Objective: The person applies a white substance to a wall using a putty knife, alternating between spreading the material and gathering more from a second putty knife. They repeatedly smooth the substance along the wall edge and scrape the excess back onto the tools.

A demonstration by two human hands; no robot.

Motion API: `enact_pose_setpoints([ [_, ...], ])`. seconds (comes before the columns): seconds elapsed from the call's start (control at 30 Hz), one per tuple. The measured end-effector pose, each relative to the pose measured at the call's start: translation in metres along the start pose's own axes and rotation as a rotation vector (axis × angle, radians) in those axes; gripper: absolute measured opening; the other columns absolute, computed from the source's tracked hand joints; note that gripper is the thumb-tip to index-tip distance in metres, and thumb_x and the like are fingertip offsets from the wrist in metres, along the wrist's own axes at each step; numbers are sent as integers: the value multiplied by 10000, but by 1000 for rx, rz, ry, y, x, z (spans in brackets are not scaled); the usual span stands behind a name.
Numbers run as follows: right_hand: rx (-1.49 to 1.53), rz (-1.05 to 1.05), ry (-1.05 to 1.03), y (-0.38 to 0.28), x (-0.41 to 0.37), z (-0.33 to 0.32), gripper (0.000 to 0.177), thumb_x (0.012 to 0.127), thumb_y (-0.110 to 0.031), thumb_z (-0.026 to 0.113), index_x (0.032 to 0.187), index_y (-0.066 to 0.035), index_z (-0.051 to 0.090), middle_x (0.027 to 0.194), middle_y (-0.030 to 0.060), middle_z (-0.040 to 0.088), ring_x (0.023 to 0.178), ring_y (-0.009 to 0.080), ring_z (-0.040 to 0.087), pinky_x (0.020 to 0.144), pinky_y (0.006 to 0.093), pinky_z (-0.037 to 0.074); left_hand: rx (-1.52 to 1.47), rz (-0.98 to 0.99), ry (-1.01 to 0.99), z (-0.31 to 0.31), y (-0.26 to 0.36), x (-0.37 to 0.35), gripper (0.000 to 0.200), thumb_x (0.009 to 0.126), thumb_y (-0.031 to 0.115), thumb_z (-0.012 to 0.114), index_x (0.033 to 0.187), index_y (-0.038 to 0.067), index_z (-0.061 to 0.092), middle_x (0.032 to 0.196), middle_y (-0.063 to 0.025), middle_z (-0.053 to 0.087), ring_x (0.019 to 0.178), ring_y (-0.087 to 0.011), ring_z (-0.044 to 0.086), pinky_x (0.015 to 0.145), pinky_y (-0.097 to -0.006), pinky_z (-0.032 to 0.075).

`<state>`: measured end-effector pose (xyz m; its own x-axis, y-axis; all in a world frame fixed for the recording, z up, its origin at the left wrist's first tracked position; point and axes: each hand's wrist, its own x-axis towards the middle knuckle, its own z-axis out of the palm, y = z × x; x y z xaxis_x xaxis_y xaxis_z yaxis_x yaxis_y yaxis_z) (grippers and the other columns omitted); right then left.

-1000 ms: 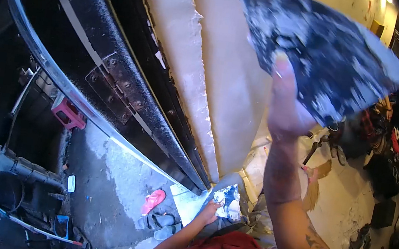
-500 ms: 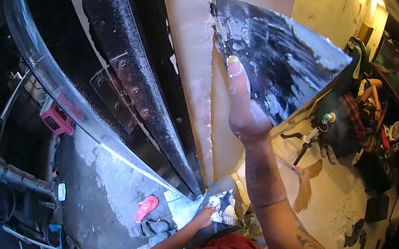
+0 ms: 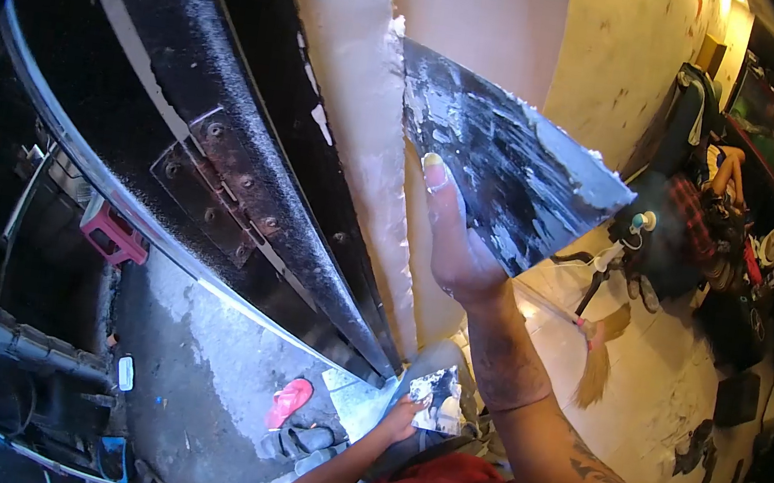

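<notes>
My right hand [image 3: 459, 251] is raised in front of me, its thumb pressed flat on a wide dark putty knife [image 3: 505, 159]. White putty smears the blade and clings along its far edge. The blade's left corner touches the raw plaster edge of the wall [image 3: 385, 144] beside the dark door frame. The fingers behind the blade and any handle are hidden. Low by my lap, my left hand [image 3: 400, 419] is closed on a smaller flat plate [image 3: 437, 400] with white and dark putty smears.
A dark metal door with a hinge [image 3: 227, 191] stands to the left. Beyond it are a pink stool [image 3: 115, 230], a pink slipper [image 3: 290, 401] and dark sandals [image 3: 297, 442]. A broom [image 3: 598, 357] lies right, and another person's arm [image 3: 730, 174] shows farther back.
My right hand and the putty knife have moved down along the wall edge and slightly left. My left hand stays low with its plate, which has tilted a little.
</notes>
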<state>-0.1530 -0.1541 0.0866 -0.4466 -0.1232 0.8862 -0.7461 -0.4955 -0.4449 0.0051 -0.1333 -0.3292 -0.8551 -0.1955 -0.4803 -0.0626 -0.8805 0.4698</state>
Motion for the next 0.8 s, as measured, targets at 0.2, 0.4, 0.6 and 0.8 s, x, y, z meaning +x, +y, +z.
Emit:
enact_pose_setpoints([
  [0.2, 3, -103, -76, 5, -7, -8, 361, 681, 38, 541, 1040, 46, 501, 1012, 206, 548, 942, 308, 553, 799, 313, 435, 28, -13, 17, 1, -2, 2, 269, 808, -12, 455, 1071, 39, 476, 1001, -76, 560, 902, -203, 557, 802, -354, 452],
  [0.4, 79, -175, -191, 22, -28, -21, 465, 725, -193, 599, 1098, 57, 477, 1076, 219, 511, 1002, 324, 517, 845, 344, 410, 58, -19, 59, 3, 0, 1, 329, 809, -2, 464, 1130, 59, 425, 1055, -71, 536, 948, -203, 538, 833, -368, 437],
  [0.6, 125, 46, -289, 16, -59, -54, 454, 675, -99, 635, 1082, 41, 495, 1071, 220, 509, 1000, 328, 518, 859, 346, 404, 95, -45, 58, 2, 0, 2, 248, 815, 15, 468, 1060, 55, 471, 970, -56, 558, 897, -197, 553, 816, -362, 453],
  [0.8, 289, 656, -30, 50, -182, -147, 379, 721, 78, 548, 1087, 8, 478, 1001, 53, 538, 886, 155, 525, 796, 274, 424, 91, -90, 91, -11, -2, 7, 327, 847, 30, 402, 1172, 50, 386, 1113, -101, 506, 1006, -229, 518, 867, -390, 424],
])
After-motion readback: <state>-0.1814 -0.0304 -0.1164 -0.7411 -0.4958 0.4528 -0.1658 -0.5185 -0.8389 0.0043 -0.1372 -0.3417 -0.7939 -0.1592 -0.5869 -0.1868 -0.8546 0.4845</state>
